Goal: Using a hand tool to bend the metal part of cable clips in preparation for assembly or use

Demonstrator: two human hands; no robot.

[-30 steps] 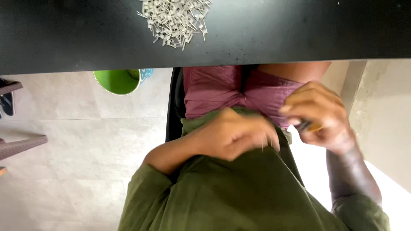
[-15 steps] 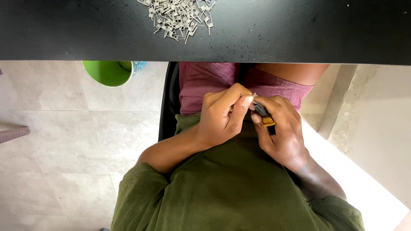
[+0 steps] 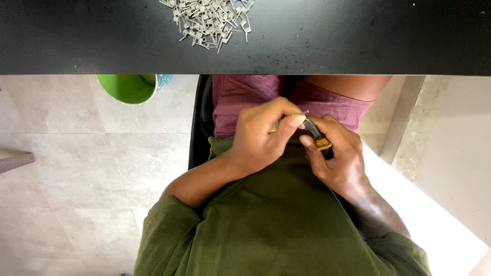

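Below the black tabletop (image 3: pixel 358 46), over my lap, my right hand (image 3: pixel 337 158) grips a small dark tool with a yellow-brown handle (image 3: pixel 317 137); my left hand (image 3: pixel 261 138) pinches a thin metal pin (image 3: pixel 305 113) against its tip, steadying both. Loose pale pins (image 3: pixel 209 20) lie heaped at twelve o'clock.

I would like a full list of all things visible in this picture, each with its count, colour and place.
metal pins: a heap, too many to count, silver-grey, on the table near the top edge of the view
table: one, black, across the top
bucket: one, green, on the floor under the table edge, on the left
floor: grey tiles, on the left and right
small tool: one, dark with a yellow part, between both hands over the lap
chair: one, black, mostly hidden behind the legs
trousers: maroon, on the lap
shirt: green, bottom centre
left hand: one, fingers pinching at the tool tip
right hand: one, holding the small tool
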